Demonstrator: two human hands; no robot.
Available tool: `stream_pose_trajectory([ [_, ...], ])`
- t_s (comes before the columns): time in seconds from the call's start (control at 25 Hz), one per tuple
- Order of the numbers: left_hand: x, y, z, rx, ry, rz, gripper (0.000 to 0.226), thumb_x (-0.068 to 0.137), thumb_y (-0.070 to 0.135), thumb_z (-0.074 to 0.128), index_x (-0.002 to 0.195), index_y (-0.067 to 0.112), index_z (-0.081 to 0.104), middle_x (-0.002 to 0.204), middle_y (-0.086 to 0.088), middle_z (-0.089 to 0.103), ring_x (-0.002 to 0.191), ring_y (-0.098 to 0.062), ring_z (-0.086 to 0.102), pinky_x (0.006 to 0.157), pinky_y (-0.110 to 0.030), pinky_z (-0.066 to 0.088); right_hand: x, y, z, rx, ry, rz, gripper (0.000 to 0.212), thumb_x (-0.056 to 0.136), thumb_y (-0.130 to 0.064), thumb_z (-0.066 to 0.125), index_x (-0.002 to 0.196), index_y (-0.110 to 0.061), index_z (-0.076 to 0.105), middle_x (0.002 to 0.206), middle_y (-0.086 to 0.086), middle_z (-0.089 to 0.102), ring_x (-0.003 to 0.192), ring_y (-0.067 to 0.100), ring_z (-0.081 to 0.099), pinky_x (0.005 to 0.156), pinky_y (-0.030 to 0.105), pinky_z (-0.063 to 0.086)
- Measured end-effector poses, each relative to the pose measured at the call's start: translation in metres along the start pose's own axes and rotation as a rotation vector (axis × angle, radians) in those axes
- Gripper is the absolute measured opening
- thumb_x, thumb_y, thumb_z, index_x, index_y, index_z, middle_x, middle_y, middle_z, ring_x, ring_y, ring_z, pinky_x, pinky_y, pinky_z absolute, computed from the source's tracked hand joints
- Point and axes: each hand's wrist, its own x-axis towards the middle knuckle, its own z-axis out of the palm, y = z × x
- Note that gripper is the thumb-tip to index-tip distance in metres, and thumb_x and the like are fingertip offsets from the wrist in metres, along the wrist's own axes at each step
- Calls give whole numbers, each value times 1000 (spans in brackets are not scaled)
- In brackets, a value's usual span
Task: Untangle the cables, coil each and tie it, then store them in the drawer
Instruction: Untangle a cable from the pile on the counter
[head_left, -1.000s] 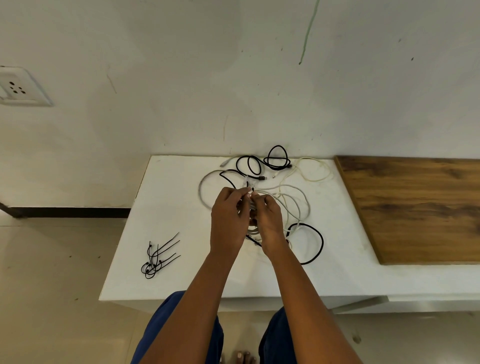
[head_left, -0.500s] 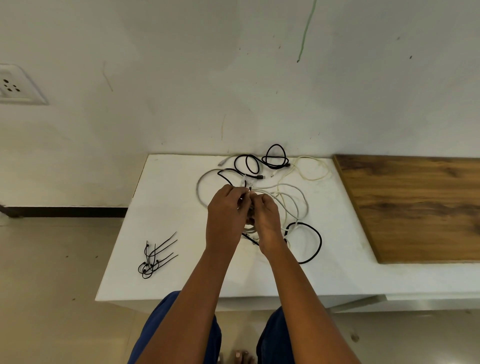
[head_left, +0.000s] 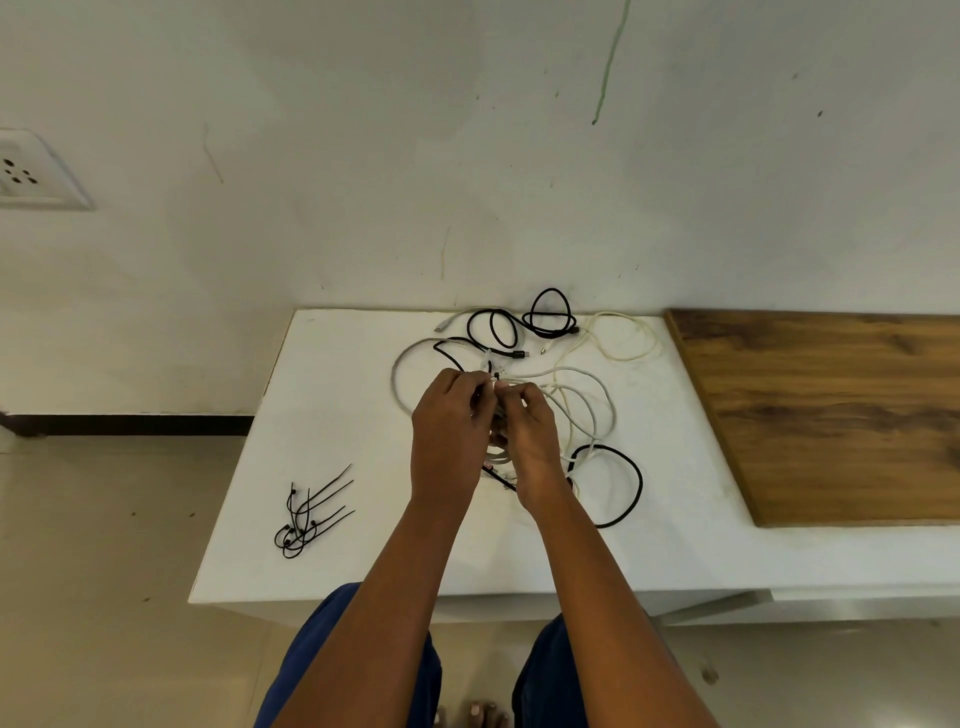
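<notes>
Item: tangle of cables (head_left: 566, 395), black, grey and cream-white, lying loose across the middle and back edge of the white desk (head_left: 332, 426); one black loop (head_left: 615, 483) is spreading toward the front, right of the hands.

Item: left hand (head_left: 449, 436) and right hand (head_left: 530, 431), hovering together over the middle of the tangle, fingertips curled and pinching strands at one knot.

Item: bundle of black cable ties (head_left: 306, 519), sitting untouched near the front left corner.

Item: wooden top (head_left: 831, 410), adjoining the desk's right edge.

Status: the untangling is, by my reading, only beginning. No cable is lying coiled, none is wearing a tie, and nothing is being stored; no drawer is showing. Separating, coiling, tying and storing every cable is remaining.
</notes>
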Motion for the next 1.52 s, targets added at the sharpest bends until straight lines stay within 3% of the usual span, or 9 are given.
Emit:
stream_pose_trajectory([
  [0.36,0,1,-2,6,-32,4,14,89,7,62,100,3,69,92,-9,66,81,-21,63,73,-28,51,-1,0,-1,-9,-19,-19,18,95,-24,50,80,-14,52,80,13,60,74,22,54,64,30,47],
  [0.56,0,3,-2,-12,-24,-21,14,89,10,61,99,4,69,92,-8,65,79,-18,63,72,-20,47,-2,-3,-1,58,-31,-6,19,96,-27,50,81,-17,55,78,6,61,60,10,54,51,18,44],
  [0.76,1,2,-2,-19,-7,-29,14,89,10,62,99,4,69,91,-8,65,78,-18,63,71,-14,43,-2,-4,-3,97,-33,21,13,92,-26,58,89,-13,61,84,12,62,72,21,51,62,27,44],
  [0.92,1,1,-1,-79,19,-60,12,89,9,62,98,4,69,90,-9,66,78,-18,63,73,-16,45,-2,-5,-4,95,-30,8,8,92,-24,58,89,-18,62,76,2,62,53,6,47,54,19,43],
  [1.08,3,-3,0,-175,10,-122,13,88,9,64,99,7,70,91,-5,68,81,-16,65,77,-23,51,-3,-5,-4,92,-25,22,4,91,-23,59,90,-21,62,72,-4,60,47,2,45,56,20,44],
  [1.32,7,-7,-3,-305,-52,-291,17,87,13,66,103,12,71,96,0,69,86,-8,63,72,-4,44,-2,-7,-7,-9,-72,-70,10,92,-19,57,98,-19,66,76,-7,64,53,-5,55,53,9,42],
  [1.44,8,-7,-6,-404,-102,-431,20,87,15,66,106,13,70,99,1,71,92,-10,65,77,-8,47,-3,-6,-8,-46,-116,-107,7,93,-19,56,94,-20,62,61,-15,63,52,-5,56,51,6,41],
  [1.52,7,-6,-9,-378,-114,-422,19,87,17,65,105,14,71,98,2,71,92,-9,65,78,-9,47,-3,-5,-8,-54,-130,-122,8,93,-21,55,91,-24,62,61,-16,64,56,-6,57,54,6,42],
])
